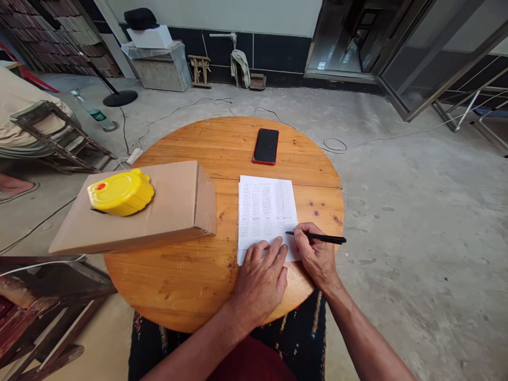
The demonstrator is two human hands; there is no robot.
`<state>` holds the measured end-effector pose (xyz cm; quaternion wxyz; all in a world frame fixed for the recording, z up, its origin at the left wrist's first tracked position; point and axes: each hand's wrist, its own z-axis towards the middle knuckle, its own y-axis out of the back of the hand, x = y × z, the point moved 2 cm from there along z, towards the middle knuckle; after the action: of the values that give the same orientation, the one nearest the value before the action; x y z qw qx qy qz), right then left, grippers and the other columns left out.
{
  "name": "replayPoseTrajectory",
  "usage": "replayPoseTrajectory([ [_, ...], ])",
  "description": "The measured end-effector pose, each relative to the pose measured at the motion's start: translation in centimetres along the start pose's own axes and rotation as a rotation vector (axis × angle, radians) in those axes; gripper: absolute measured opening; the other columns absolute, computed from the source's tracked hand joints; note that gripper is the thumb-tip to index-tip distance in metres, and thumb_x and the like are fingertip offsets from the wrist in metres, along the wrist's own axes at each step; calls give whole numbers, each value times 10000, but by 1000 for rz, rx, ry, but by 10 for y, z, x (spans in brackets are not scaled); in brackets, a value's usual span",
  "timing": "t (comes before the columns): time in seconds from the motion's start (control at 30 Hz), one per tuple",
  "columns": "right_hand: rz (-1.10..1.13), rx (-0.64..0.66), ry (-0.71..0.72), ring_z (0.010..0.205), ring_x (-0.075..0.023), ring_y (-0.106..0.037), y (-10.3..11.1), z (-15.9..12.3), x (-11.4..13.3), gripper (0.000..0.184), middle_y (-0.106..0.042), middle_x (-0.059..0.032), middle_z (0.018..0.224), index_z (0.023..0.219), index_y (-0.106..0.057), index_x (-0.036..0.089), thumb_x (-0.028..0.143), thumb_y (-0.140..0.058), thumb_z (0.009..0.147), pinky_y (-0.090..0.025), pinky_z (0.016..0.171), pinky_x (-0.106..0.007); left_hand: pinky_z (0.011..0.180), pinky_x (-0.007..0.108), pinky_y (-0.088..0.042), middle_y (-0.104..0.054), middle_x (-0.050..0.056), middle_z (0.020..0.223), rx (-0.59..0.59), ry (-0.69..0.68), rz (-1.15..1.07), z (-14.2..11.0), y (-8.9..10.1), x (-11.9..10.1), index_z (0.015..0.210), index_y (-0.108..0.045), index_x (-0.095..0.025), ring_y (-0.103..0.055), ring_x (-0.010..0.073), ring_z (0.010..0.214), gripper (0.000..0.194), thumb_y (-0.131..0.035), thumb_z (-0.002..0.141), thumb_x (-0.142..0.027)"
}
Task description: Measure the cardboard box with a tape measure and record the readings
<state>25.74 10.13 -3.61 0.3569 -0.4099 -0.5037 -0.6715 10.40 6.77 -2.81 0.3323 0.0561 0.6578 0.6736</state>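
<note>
Several columns of handwriting cover a stack of white paper [266, 203] on the round wooden table [174, 286]. My right hand [315, 253] is closed around a black pen [327, 238], its tip at the lower right of the writing. Across the paper's bottom edge lies my left hand [262, 278], palm down with fingers stretched out, pressing on the sheet. Beyond the paper is a dark-screened phone [265, 146] in a red case.
A cardboard box [166, 206] stands on the table's left side, with a yellow tape-measure-like case [121, 191] on top. At far left a person [27, 106] sits by a wooden chair [59, 135]. A water bottle [95, 114] and cables [335, 145] are on the floor.
</note>
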Motion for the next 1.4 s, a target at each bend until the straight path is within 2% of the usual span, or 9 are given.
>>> replayPoseTrajectory([
  [0.63, 5, 7, -1, 503, -101, -425, 3, -1, 3, 186, -475, 53, 579, 744, -573, 197, 270, -517, 906, -360, 497, -235, 1002, 473, -386, -499, 26, 1449, -13, -5, -6, 0, 1, 0, 1336, -508, -180, -426, 280, 1164, 411, -485, 930, -240],
  [0.8, 125, -66, -102, 453, -100, -414, 4, -2, 1, 179, -480, 62, 533, 768, -575, 204, 319, -535, 900, -337, 438, -222, 1003, 471, -381, -502, 21, 1444, -2, -5, -8, 0, 1, 1, 1335, -506, -186, -426, 278, 1162, 409, -473, 929, -224],
  [0.93, 189, -21, -175, 437, -104, -436, 7, -2, -2, 198, -528, 56, 517, 788, -579, 205, 366, -556, 901, -351, 424, -217, 997, 468, -386, -502, 19, 1441, -1, -9, 5, 0, 0, 0, 1361, -481, -190, -423, 276, 1161, 449, -487, 913, -213],
  [1.1, 187, -4, -132, 461, -110, -462, 13, -4, -5, 199, -540, 51, 536, 811, -587, 204, 373, -560, 911, -388, 461, -229, 996, 478, -392, -518, 38, 1421, -15, -3, 45, 2, 0, -3, 1339, -507, -183, -426, 282, 1158, 448, -505, 892, -206],
  [1.4, 163, 52, -117, 462, -104, -413, 9, -3, -9, 194, -506, 54, 566, 837, -585, 209, 373, -535, 927, -354, 449, -230, 995, 481, -401, -542, 60, 1375, -47, 23, 74, 5, -3, -8, 1345, -506, -191, -442, 283, 1143, 486, -523, 859, -180],
])
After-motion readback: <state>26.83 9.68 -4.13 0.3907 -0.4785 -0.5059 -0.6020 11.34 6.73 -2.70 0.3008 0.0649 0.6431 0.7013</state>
